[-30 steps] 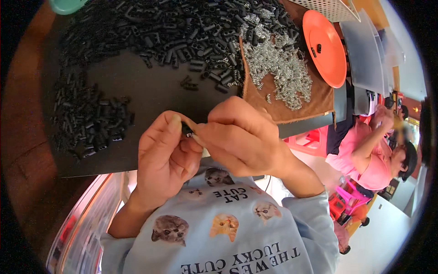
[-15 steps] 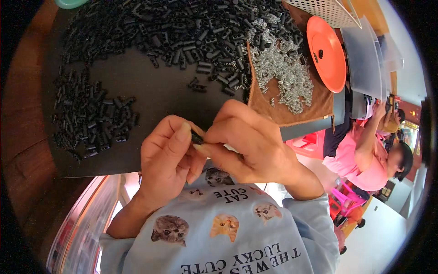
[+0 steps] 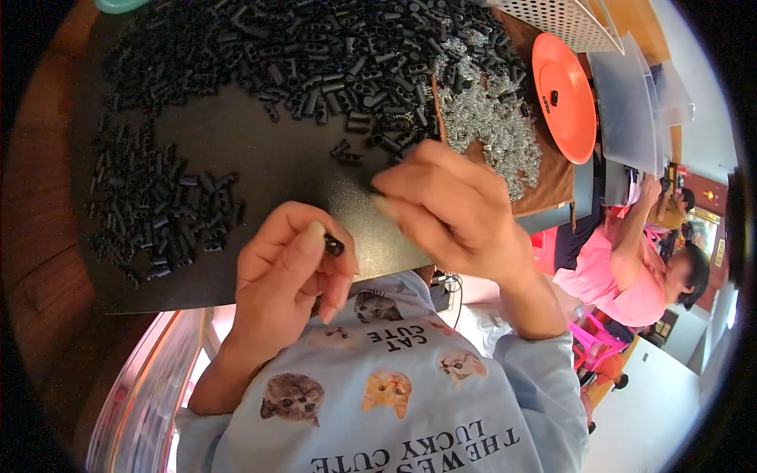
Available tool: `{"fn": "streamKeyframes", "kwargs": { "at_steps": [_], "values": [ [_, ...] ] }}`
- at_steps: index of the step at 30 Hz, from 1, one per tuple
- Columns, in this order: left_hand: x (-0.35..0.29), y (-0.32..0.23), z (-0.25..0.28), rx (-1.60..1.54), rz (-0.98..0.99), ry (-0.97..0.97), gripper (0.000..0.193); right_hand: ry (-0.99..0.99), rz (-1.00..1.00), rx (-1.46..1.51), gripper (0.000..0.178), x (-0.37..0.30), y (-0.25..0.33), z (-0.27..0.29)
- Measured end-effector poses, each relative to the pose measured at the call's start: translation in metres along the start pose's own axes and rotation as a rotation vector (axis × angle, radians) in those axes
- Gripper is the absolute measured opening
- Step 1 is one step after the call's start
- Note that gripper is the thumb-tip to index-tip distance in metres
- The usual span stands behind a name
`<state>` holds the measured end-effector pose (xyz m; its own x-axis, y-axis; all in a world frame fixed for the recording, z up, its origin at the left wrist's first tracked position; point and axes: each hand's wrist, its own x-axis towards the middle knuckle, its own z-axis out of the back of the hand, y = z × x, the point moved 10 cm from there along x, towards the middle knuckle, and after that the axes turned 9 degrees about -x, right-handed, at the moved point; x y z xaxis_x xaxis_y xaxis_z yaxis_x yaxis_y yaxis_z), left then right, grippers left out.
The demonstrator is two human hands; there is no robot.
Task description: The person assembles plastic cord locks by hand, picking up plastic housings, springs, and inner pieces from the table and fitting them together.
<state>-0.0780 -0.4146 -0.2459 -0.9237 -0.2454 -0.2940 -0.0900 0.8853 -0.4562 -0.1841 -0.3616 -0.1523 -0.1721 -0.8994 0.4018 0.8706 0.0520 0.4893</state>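
Between the thumb and forefinger of my left hand (image 3: pixel 276 276) is a small black plastic part (image 3: pixel 334 246), its end facing right. My right hand (image 3: pixel 461 213) hovers over the table, close to the near edge of a big heap of black plastic parts (image 3: pixel 323 55). Its thumb and fingertips are pinched together and slightly blurred; what is in them, if anything, cannot be made out. Just beyond those fingertips lie a few loose black pieces (image 3: pixel 345 154). Many small silver coil springs (image 3: pixel 493 118) are piled on a brown cloth (image 3: pixel 552 185) to the right.
A smaller pile of black parts (image 3: pixel 158 209) lies at the left of the dark table (image 3: pixel 276 173). An orange plate (image 3: pixel 572 130) holding a few black bits, a white perforated basket (image 3: pixel 560 20) and clear plastic bins (image 3: pixel 627 102) stand at right. Beyond sits a person in pink (image 3: pixel 623 280).
My right hand has come away from the black part and moved up and right, toward the heap and springs. My left hand still holds the part in nearly the same place.
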Motion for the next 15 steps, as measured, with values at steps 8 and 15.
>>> {"fn": "streamKeyframes", "kwargs": {
  "at_steps": [8, 15],
  "values": [
    [0.002, -0.010, 0.005, -0.076, -0.054, 0.001, 0.022, 0.182, 0.091, -0.347, 0.025, 0.030, -0.004, -0.019],
    [0.003, -0.009, 0.004, -0.119, -0.066, 0.031, 0.023, 0.256, 0.232, -0.449, 0.016, 0.039, -0.002, -0.034]
  ]
}}
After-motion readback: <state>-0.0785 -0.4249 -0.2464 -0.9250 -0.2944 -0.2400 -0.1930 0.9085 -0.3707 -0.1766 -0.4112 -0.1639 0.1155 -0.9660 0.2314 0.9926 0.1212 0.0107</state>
